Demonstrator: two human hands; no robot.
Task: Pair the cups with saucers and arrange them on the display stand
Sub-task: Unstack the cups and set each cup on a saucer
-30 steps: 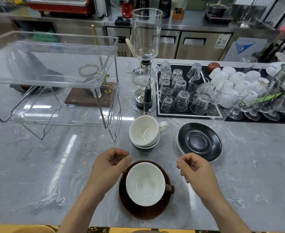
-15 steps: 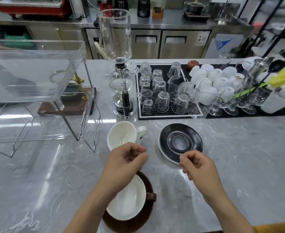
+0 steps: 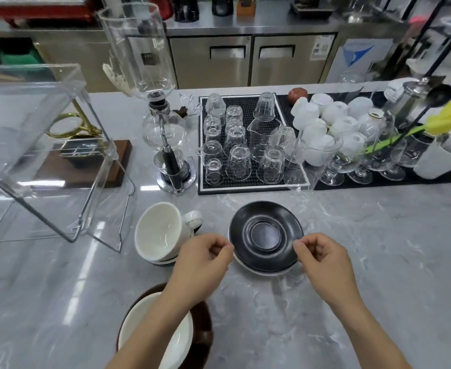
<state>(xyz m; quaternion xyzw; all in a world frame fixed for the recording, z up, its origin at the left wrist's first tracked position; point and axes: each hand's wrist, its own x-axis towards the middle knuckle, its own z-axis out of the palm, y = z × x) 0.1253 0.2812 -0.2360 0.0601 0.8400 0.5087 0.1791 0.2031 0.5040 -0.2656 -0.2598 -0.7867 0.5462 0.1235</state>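
A black saucer (image 3: 265, 233) lies on top of a white saucer (image 3: 268, 272) at the counter's centre. My left hand (image 3: 203, 259) and my right hand (image 3: 323, 259) flank it with curled fingers, fingertips touching its left and right rim; it lies flat. To the left stands a white cup (image 3: 160, 230) nested in other cups. Close to me, a brown cup with a white inside (image 3: 139, 323) sits on a brown saucer (image 3: 205, 328), partly hidden by my left forearm. The clear two-tier display stand (image 3: 32, 115) stands at the left with nothing on it.
A glass siphon coffee maker (image 3: 163, 129) stands behind the white cup. A black bar mat (image 3: 291, 182) holds several upturned glasses, with white cups (image 3: 330, 115) and stemmed glasses (image 3: 362, 166) to the right. A wooden base with a brass stand (image 3: 123, 155) sits behind the display stand.
Both hands left the brown cup and saucer and moved forward to the black saucer's rim. The camera view shifted right and forward.
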